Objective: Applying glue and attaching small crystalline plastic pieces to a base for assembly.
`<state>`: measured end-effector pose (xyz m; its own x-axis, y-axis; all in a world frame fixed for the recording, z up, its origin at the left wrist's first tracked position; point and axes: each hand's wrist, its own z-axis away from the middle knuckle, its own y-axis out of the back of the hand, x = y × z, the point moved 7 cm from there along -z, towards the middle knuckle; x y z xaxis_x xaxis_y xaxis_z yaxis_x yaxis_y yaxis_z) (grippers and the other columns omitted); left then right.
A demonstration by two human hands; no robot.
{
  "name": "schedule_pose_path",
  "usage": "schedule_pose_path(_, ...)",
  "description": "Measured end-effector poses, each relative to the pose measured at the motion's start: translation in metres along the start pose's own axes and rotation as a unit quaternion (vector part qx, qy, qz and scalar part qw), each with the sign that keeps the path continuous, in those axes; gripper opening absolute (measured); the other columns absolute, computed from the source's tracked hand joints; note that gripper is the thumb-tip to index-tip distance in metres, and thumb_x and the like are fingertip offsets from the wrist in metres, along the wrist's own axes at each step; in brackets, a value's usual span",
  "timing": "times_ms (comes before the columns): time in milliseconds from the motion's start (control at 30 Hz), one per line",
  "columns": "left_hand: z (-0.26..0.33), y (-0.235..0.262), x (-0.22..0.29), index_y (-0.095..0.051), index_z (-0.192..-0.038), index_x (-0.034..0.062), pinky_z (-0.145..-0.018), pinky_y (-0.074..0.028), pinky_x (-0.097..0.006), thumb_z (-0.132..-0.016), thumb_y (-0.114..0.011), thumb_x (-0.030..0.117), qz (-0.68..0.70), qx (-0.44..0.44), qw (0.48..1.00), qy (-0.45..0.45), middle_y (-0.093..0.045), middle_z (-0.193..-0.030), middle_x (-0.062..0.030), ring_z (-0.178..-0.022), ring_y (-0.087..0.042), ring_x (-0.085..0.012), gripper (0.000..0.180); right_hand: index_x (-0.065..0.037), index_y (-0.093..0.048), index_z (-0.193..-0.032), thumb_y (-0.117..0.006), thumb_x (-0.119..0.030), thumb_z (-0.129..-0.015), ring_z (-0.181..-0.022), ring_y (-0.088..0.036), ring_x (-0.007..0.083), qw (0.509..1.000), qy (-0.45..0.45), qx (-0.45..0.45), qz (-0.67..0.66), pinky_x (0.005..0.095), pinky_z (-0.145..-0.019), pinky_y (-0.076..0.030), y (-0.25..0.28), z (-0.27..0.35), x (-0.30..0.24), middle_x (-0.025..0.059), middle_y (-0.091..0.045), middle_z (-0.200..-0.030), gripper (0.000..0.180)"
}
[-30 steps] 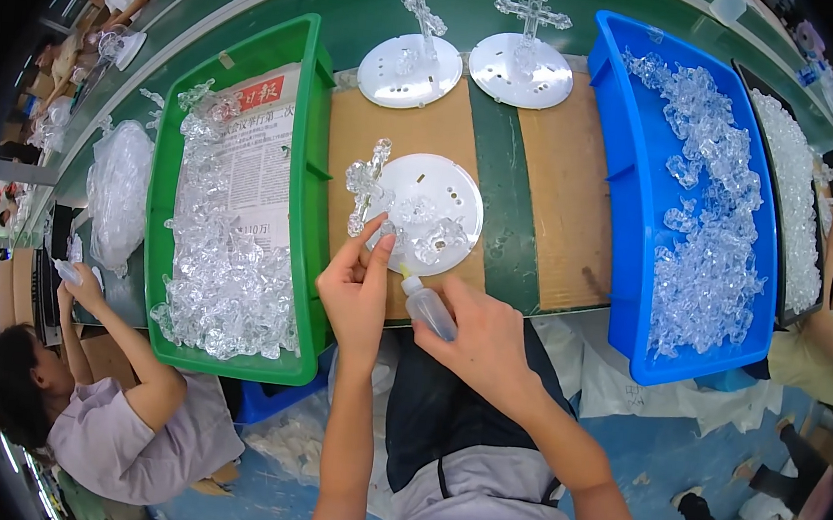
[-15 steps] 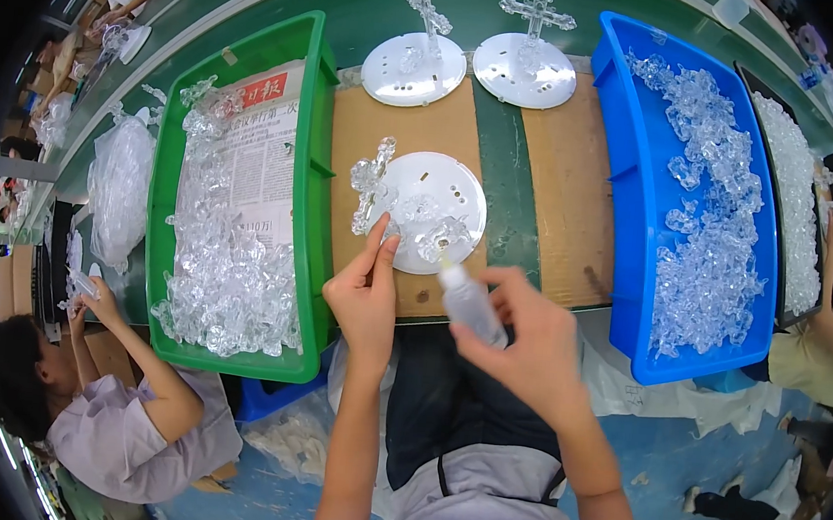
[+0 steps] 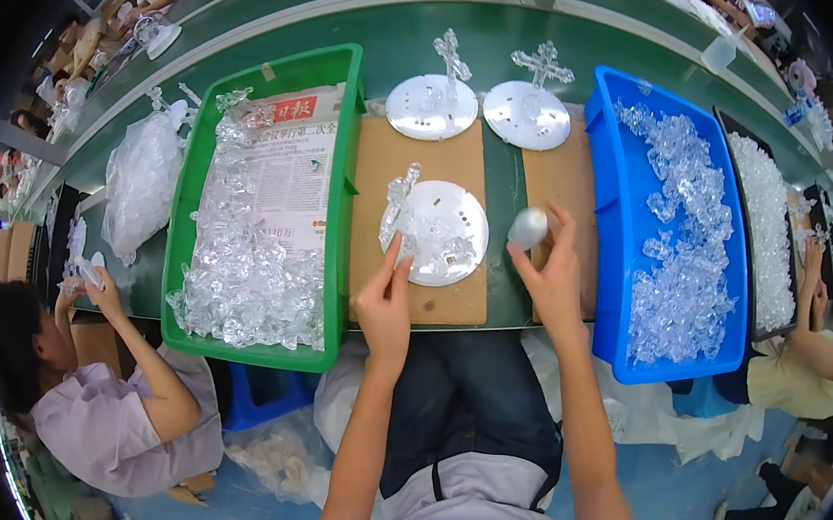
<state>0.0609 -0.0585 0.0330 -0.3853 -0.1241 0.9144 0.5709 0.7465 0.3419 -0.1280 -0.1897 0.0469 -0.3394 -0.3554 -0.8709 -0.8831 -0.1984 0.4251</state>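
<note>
My left hand (image 3: 385,312) pinches the near end of a clear plastic cross piece (image 3: 398,199). The cross lies tilted over the left side of a round white disc (image 3: 449,201), and other clear parts overlap the disc's middle. Just where the held piece meets the disc is hard to make out. In my right hand (image 3: 558,277) is a small translucent squeeze bottle (image 3: 528,228), held to the right of the disc and apart from it. Farther back, two more white discs (image 3: 404,118) (image 3: 500,119) each carry an upright clear cross (image 3: 542,65).
A green bin (image 3: 335,283) lined with newspaper holds clear parts on the left. On the right stands a blue bin (image 3: 599,157) of clear pieces, beside a black tray of clear beads (image 3: 766,231). Cardboard (image 3: 442,307) covers the bench. A co-worker (image 3: 116,412) sits at left.
My right hand has drawn the bottle away from the disc, to the right and back, and the bottle has turned. My left hand still pinches the cross piece. The whole view has shifted slightly.
</note>
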Motion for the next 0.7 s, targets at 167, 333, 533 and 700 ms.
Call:
schedule_pose_path(167,0.036,0.031,0.001,-0.066,-0.109,0.0017,-0.049,-0.037,-0.032,-0.083,-0.063,0.003,-0.072,0.076,0.98,-0.166,-0.051,-0.06,-0.0103,-0.05,-0.045,-0.019,0.027,-0.003,-0.046,-0.125,-0.068,-0.004,-0.074,-0.112,-0.055,0.0321,0.984,0.067,-0.003,0.167,0.0381,-0.095,-0.044,0.03,0.015,-0.079,0.0191,-0.055,-0.12,0.055)
schedule_pose_path(333,0.035,0.024,0.011,-0.068,-0.096,0.0009,-0.054,-0.04,-0.038,-0.081,-0.059,0.001,-0.099,0.026,0.955,-0.278,-0.053,-0.065,-0.0113,-0.059,-0.049,-0.0288,0.018,-0.01,-0.059,-0.109,-0.059,0.0,-0.071,-0.107,-0.056,0.0306,0.851,0.42,-0.193,0.249,0.0379,-0.084,-0.049,-0.051,-0.044,-0.174,0.0125,-0.058,-0.114,0.039)
schedule_pose_path(533,0.033,0.017,-0.012,-0.065,-0.092,-0.0016,-0.052,-0.043,-0.038,-0.078,-0.058,0.002,-0.055,0.053,0.971,-0.226,-0.056,-0.07,-0.0125,-0.058,-0.051,-0.0296,0.015,-0.015,-0.063,-0.099,-0.057,-0.005,-0.073,-0.073,-0.064,0.0241,0.652,0.458,-0.452,0.401,0.0346,-0.058,-0.052,-0.09,-0.061,-0.165,0.0038,-0.065,-0.088,0.029)
schedule_pose_path(700,0.043,0.025,-0.022,-0.063,-0.089,-0.001,-0.055,-0.047,-0.037,-0.078,-0.057,0.009,-0.105,0.093,0.965,-0.22,-0.058,-0.073,-0.0149,-0.062,-0.055,-0.0322,0.016,-0.013,-0.069,-0.089,-0.067,-0.01,-0.074,-0.07,-0.065,0.0203,0.814,0.396,-0.294,0.306,0.0297,-0.061,-0.051,-0.029,-0.187,-0.242,0.006,-0.066,-0.077,0.016)
